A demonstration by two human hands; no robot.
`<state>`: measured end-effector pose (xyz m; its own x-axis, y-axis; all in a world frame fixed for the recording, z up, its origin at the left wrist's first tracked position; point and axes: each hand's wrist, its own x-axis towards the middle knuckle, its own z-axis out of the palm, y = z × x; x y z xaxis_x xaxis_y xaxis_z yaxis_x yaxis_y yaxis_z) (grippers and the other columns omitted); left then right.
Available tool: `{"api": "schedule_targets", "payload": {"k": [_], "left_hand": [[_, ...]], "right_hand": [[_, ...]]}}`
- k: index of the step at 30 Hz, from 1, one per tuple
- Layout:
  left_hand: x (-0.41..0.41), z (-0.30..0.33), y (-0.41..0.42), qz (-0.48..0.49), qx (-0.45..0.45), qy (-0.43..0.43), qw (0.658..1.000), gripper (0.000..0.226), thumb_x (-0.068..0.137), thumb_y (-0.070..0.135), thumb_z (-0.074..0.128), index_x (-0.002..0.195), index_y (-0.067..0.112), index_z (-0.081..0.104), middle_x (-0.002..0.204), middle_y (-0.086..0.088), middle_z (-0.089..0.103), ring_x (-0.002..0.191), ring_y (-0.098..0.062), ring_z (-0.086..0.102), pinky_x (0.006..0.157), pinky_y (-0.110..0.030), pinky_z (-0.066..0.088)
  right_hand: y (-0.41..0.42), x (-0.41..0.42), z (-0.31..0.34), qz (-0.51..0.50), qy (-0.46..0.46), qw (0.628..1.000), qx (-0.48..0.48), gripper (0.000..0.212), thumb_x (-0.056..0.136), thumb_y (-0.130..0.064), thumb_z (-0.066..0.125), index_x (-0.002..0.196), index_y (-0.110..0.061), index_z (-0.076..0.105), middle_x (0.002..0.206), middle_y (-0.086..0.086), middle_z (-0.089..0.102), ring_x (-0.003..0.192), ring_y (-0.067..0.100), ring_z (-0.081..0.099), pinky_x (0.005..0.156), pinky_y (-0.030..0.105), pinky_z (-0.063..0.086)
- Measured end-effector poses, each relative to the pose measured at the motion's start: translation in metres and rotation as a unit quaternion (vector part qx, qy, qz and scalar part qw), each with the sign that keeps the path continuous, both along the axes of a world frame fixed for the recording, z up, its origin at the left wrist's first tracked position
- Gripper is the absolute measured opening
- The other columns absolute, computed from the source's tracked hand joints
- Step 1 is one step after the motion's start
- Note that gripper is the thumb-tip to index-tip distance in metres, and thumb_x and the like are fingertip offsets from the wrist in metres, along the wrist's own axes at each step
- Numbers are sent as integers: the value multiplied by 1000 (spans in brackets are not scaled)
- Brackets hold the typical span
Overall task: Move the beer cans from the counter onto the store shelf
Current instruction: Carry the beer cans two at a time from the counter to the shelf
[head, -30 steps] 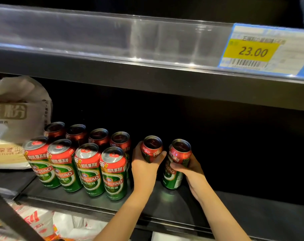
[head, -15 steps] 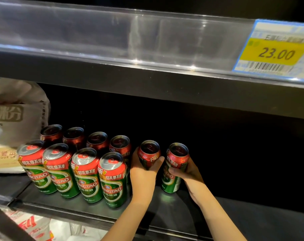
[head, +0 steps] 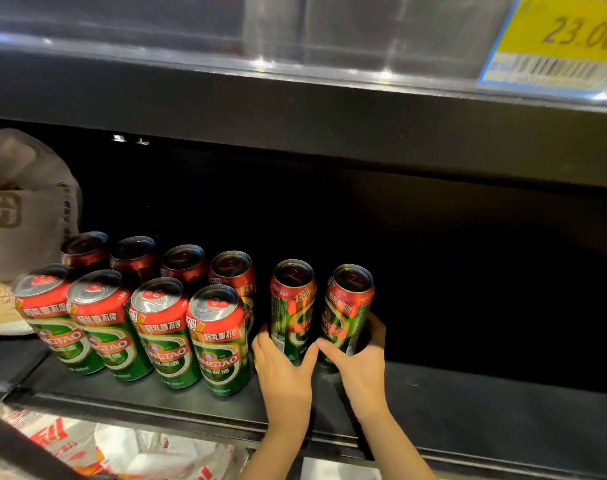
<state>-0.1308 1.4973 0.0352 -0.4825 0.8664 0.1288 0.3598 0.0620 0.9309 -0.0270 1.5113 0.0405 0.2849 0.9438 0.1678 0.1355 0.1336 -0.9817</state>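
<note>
Dim black shelving bay (head: 468, 258) under a glossy upper ledge (head: 295, 109), yellow price tag (head: 558, 39) at right.

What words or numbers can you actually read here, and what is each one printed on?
"23.00": yellow price tag on the upper shelf edge; its barcode and small print are too blurred.
"INGTAO", partly cut off: front-row beer cans.
Red-band Chinese characters on the cans: visible, too blurred to quote reliably.
Small print at the can bases: unreadable.
"粉": grey flour bag, only partly in view.
</note>
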Motion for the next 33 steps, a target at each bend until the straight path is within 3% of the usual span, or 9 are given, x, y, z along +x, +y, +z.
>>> {"api": "schedule_targets", "payload": {"k": [6,9,15,19,23,27,30,33], "left_hand": [[2,0,12,65,-37,4,997,69,66,33,81,115,0,44,114,-14,48,111,-30,48,92,-47,45],[4,-2,11,68,-31,-6,997,68,69,31,79,119,2,45,116,-13,51,111,-29,50,93,-43,46],[-3,-11,6,43,12,-43,998,68,68,36,79,120,6,46,110,-11,57,104,-29,54,89,-49,47],[-3,-11,3,43,28,-14,999,66,72,37,75,121,1,50,118,-13,52,110,-31,51,92,-48,47],[-2,-10,1,26,24,1,999,62,78,38,69,124,2,48,119,-12,52,111,-28,51,94,-45,46],[0,-9,-2,12,3,-28,1000,74,84,39,63,140,3,29,133,-16,47,123,-29,45,101,-47,41],[2,-11,-2,3,-6,10,1000,68,87,43,51,137,0,32,129,-18,48,120,-32,45,98,-49,41],[5,-8,-1,7,-29,48,998,62,91,32,51,137,-5,31,136,-23,40,127,-35,38,106,-47,35]], "right_hand": [[1,2,-7,-20,-31,999,-13,73,60,-21,89,119,-25,46,109,-14,61,97,-7,60,73,7,48],[0,5,-9,-19,-41,999,-14,69,63,-20,87,120,-27,48,110,-15,62,98,-6,61,75,7,48],[0,8,-13,9,-35,999,-32,65,70,-22,83,127,-21,52,110,-10,67,99,4,65,85,27,54],[1,6,-14,24,-34,998,-37,60,75,-24,79,128,-22,51,111,-13,65,101,2,63,82,20,52],[1,6,-14,23,-23,999,-39,57,76,-21,79,125,-18,50,109,-5,66,101,9,64,74,15,52],[0,4,-14,21,-33,999,-32,65,72,-23,82,127,-23,47,113,-10,62,103,3,61,81,17,50],[0,5,-14,14,-38,999,-25,64,72,-25,82,128,-23,48,114,-10,63,104,3,61,82,17,50],[-1,5,-14,10,-47,999,-25,62,73,-27,81,126,-22,50,111,-11,65,101,3,62,78,15,50]]}}
